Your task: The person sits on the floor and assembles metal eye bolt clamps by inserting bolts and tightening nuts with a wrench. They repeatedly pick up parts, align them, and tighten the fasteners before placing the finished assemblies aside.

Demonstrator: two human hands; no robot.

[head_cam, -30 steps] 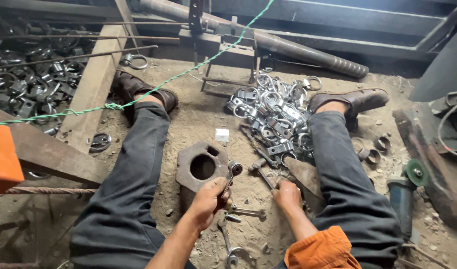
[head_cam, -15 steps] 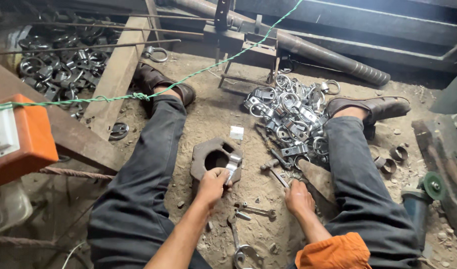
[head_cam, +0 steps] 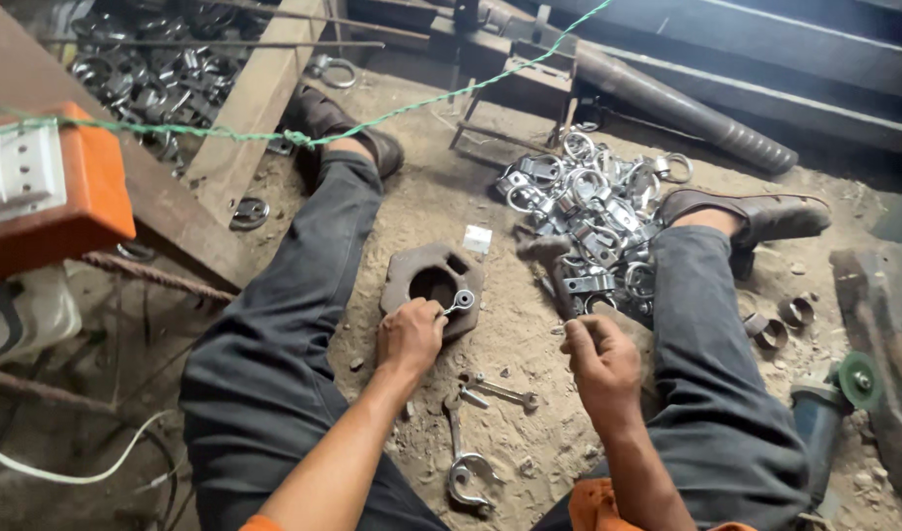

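1. From the head camera we look down on a sandy, gritty workshop floor (head_cam: 451, 206), our legs stretched out on it.
2. Our left hand (head_cam: 409, 336) pinches a small silvery metal ring fitting (head_cam: 461, 301), its grip closed on it, at the edge of a rusty flat iron block with a round hole (head_cam: 416, 280).
3. Our right hand (head_cam: 598, 359) is closed around a dark-headed hammer (head_cam: 547, 258), raised beside a heap of shiny metal ring clamps (head_cam: 593, 211).
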